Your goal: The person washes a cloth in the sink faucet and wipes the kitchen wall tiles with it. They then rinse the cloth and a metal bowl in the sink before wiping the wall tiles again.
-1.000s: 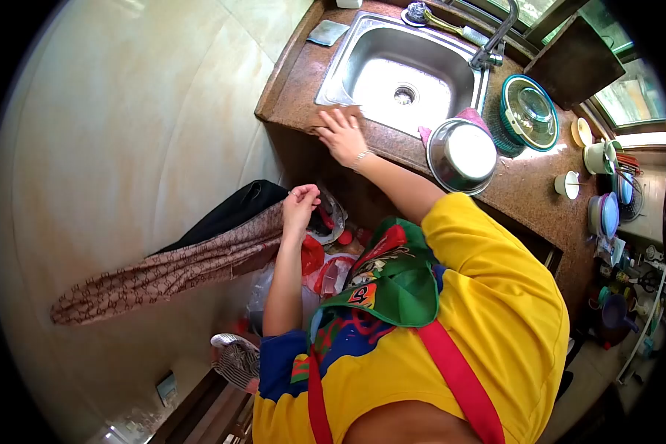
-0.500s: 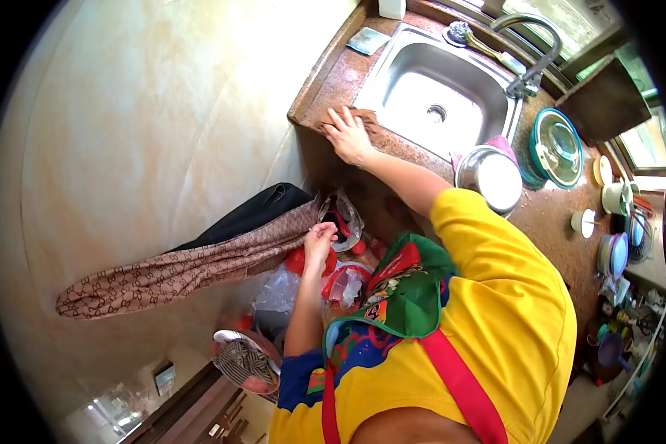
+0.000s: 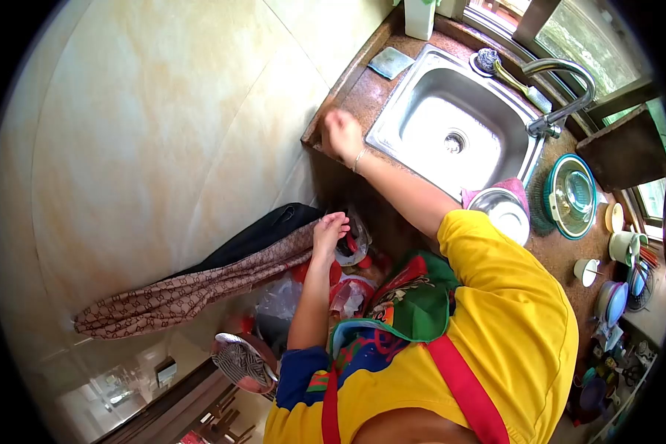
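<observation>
Sink (image 3: 459, 122): smooth, glossy metal. Counter (image 3: 366, 96), nine o'clock of sink: speckled, stone-like. Pot (image 3: 505, 211), five o'clock: shiny metal. Patterned cover (image 3: 200, 292): creased cloth. Wall tiles (image 3: 155, 133): smooth, glossy.

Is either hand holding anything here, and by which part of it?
It cannot be told for the right hand, curled and blurred at the counter corner. No held thing shows in the left hand.

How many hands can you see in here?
2. The right hand, a bit blurry, is at the corner of the counter beside the sink. The left hand is next to one end of the patterned cloth. I see no others.
</observation>
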